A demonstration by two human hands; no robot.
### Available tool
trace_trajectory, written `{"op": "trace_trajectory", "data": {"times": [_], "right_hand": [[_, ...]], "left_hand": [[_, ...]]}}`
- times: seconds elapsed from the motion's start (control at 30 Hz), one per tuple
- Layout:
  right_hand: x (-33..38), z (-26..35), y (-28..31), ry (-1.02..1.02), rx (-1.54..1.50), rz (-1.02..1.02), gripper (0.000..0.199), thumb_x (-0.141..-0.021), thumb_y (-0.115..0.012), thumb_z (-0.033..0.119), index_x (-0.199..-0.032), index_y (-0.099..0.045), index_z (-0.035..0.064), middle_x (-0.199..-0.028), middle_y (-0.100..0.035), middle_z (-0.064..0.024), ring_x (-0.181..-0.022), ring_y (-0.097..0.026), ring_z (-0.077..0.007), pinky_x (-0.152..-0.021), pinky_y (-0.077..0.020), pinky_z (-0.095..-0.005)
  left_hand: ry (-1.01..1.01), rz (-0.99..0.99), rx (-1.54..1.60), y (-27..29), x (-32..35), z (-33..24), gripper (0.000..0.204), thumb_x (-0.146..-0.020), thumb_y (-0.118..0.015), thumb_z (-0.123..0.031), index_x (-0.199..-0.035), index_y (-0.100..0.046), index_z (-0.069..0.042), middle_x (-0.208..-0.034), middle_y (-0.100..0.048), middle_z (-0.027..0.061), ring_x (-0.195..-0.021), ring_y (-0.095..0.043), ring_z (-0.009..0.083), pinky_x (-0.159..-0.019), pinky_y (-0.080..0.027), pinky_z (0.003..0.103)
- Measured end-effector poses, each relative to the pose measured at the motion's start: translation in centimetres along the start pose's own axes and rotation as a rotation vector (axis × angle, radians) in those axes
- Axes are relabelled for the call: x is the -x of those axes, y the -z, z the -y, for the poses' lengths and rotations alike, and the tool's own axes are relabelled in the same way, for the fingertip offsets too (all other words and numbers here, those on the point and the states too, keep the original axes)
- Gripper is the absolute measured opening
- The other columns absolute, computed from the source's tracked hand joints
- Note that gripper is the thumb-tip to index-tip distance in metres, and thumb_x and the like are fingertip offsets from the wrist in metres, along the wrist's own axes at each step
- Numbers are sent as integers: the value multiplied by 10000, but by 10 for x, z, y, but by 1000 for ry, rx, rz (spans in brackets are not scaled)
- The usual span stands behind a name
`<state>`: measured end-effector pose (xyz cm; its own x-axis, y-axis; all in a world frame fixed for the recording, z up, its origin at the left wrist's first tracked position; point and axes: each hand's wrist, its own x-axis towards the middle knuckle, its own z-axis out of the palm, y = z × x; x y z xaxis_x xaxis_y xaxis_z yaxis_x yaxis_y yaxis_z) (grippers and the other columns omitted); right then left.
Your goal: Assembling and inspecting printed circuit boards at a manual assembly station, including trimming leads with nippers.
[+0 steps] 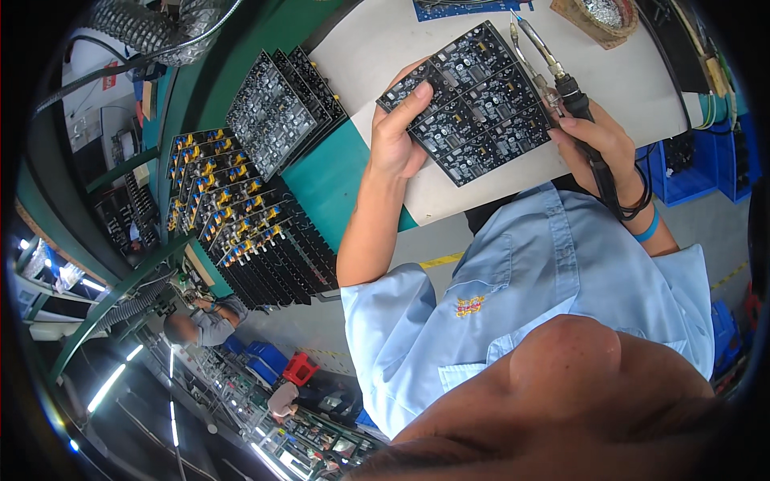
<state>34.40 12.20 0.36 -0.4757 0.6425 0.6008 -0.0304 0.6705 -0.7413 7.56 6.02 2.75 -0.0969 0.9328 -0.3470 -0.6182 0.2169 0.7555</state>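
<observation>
My left hand is closed on the left edge of a black circuit board panel, with the thumb on its upper face and the other fingers underneath. The panel is tilted above the pale work surface and carries rows of small dark and silver parts. My right hand grips the black handle of a soldering iron beside the panel's right edge. The iron's metal tip points up and away, and a thin metal tube runs alongside it. The right fingers are close to the panel's edge; whether they touch it I cannot tell.
At left stand several upright black boards and rows of boards with yellow and blue parts. A container of silvery shavings is at the far right, near a blue board. Blue bins sit right; a co-worker is lower left.
</observation>
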Motion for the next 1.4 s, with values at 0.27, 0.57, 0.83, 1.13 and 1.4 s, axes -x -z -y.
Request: {"op": "trace_trajectory", "data": {"times": [0.27, 0.57, 0.83, 1.13, 1.4], "right_hand": [[-3, -2, 3, 7, 10, 16, 428, -757, -683, -177, -1136, -641, 17, -968, -690, -172, -717, -614, -225, -619, -503, -281], [-1, -4, 5, 11, 24, 35, 427, -766, -718, -160, -1142, -617, 18, -1060, -689, -229, -787, -671, -279, -666, -537, -315], [1, -5, 6, -1, 29, 48, 436, -763, -729, -152, -1148, -618, 19, -1064, -692, -233, -787, -674, -280, -670, -540, -312], [-3, 2, 1, 19, -34, 72, 463, -725, -796, -80, -1152, -650, 22, -1038, -703, -178, -844, -653, -284, -742, -541, -337], [4, -5, -10, 70, 41, 114, 495, -710, -833, -34, -1166, -649, 27, -1098, -702, -172, -956, -666, -329, -842, -545, -389]], "left_hand": [[-34, 2, 14, -7, -4, 1, 448, -940, -593, -95, -1366, -516, 20, -1206, -661, 197, -1031, -665, 265, -886, -562, 379], [-28, 20, 17, -4, -6, 2, 477, -932, -574, -77, -1390, -479, 14, -1223, -644, 205, -1043, -656, 282, -899, -556, 395], [-8, 43, 125, -6, -4, -1, 552, -858, -533, 0, -1405, -461, -4, -1246, -627, 217, -1060, -643, 304, -908, -550, 412], [1, 19, 65, 3, -2, 3, 651, -775, -508, 34, -1419, -453, -38, -1267, -613, 218, -1061, -637, 312, -916, -542, 420], [-9, 62, 277, 12, 4, 3, 524, -841, -480, -40, -1365, -470, -39, -1231, -618, 199, -1045, -622, 297, -925, -506, 398]]}}
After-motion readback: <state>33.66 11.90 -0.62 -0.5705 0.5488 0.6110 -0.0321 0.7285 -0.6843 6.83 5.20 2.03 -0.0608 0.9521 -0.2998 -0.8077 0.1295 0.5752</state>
